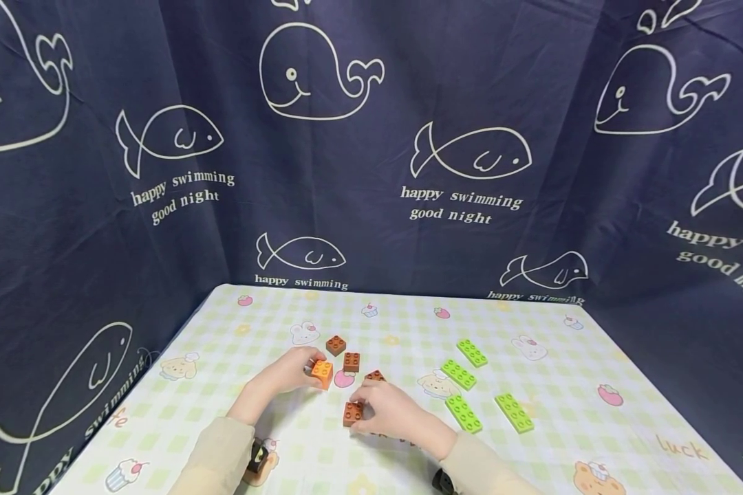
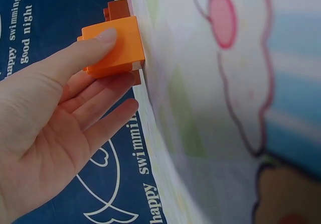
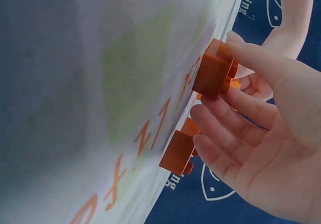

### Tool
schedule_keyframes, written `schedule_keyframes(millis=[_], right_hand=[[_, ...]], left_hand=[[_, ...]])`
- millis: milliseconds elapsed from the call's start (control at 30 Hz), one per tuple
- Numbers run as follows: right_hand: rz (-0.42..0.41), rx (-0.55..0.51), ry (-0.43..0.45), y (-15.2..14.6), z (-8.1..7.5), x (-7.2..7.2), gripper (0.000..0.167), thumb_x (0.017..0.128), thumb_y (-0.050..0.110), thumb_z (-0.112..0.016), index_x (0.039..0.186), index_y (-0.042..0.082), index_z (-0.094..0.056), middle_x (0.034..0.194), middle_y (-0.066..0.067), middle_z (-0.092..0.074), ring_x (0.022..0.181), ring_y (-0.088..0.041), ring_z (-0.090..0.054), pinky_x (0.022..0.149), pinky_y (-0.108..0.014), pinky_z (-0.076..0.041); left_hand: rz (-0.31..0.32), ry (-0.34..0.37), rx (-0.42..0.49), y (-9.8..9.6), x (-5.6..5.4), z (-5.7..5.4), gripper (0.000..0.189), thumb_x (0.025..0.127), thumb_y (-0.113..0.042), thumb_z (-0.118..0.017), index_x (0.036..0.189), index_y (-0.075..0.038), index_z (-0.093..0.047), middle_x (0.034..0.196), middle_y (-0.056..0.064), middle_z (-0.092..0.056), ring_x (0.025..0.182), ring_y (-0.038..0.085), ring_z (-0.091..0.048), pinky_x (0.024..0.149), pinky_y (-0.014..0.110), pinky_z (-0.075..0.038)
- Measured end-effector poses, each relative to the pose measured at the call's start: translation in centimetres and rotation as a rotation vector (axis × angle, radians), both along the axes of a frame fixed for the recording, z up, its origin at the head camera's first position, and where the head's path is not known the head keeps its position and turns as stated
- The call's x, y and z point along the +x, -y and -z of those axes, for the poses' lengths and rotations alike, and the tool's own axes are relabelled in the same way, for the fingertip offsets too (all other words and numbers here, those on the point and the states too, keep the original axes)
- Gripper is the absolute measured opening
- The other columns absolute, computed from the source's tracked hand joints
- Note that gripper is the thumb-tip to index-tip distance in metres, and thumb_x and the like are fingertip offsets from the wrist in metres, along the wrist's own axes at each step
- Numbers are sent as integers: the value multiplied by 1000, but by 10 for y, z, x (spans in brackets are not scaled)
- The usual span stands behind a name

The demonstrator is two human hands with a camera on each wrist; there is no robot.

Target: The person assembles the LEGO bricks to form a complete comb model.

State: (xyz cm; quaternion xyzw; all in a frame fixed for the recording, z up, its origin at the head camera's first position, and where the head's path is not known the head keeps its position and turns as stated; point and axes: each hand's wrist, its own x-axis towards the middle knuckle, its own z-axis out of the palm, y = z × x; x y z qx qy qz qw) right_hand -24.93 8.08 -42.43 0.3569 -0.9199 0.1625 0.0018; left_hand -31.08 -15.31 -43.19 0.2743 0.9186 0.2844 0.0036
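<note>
My left hand pinches an orange toy building brick at the table's middle left. The left wrist view shows the thumb on one side of this orange brick and fingers behind it. To the right and nearer, my right hand grips a brown building brick between thumb and fingers. That brown brick has its studs facing the palm in the right wrist view. A third brown brick lies just beyond the right hand, partly hidden by it. Two more brown bricks, one far and one nearer, lie beside the left hand.
Several long light-green bricks lie spread out to the right of the right hand. A pastel checked cloth with printed animals covers the table. A dark blue curtain with white fish and whales hangs behind and at both sides.
</note>
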Motion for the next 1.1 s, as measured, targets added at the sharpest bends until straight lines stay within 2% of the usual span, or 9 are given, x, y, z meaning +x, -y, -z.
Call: schedule_keyframes(millis=[200, 433, 567, 800, 1100], right_hand=[[-4, -26, 23, 1, 0, 0, 38, 71, 32, -80, 101, 13, -67, 95, 5, -65, 84, -4, -56, 79, -21, -51], [-15, -68, 52, 1, 1, -1, 35, 71, 28, -81, 99, 12, -66, 92, 5, -65, 81, -3, -54, 74, -19, -49], [-12, -78, 66, 1, 1, -1, 35, 72, 26, -81, 100, 11, -66, 91, 5, -65, 80, -3, -54, 73, -18, -48], [37, -105, 106, -2, -1, -2, 36, 74, 27, -79, 103, 10, -65, 93, 3, -64, 84, -8, -58, 73, -21, -50], [83, -157, 81, -10, -3, -4, 34, 79, 26, -75, 106, 8, -65, 99, 0, -63, 84, -10, -57, 72, -20, -51]], left_hand=[[13, 10, 20, 1, -1, 0, 39, 70, -9, -79, 104, 1, -63, 95, 6, -66, 88, 20, -61, 82, 38, -53], [14, 37, 31, 1, 0, 0, 34, 71, -11, -79, 100, -3, -63, 89, 1, -65, 85, 16, -60, 78, 32, -52], [17, 43, 45, 1, 0, -1, 34, 71, -13, -79, 100, -3, -64, 91, 1, -65, 86, 17, -61, 79, 32, -53], [10, 46, 52, 0, 2, -2, 32, 72, -18, -80, 98, -6, -65, 91, 0, -66, 85, 16, -62, 78, 29, -53], [30, 39, 60, -3, 4, -4, 34, 72, -28, -80, 95, -8, -65, 89, -2, -65, 81, 13, -61, 74, 25, -52]])
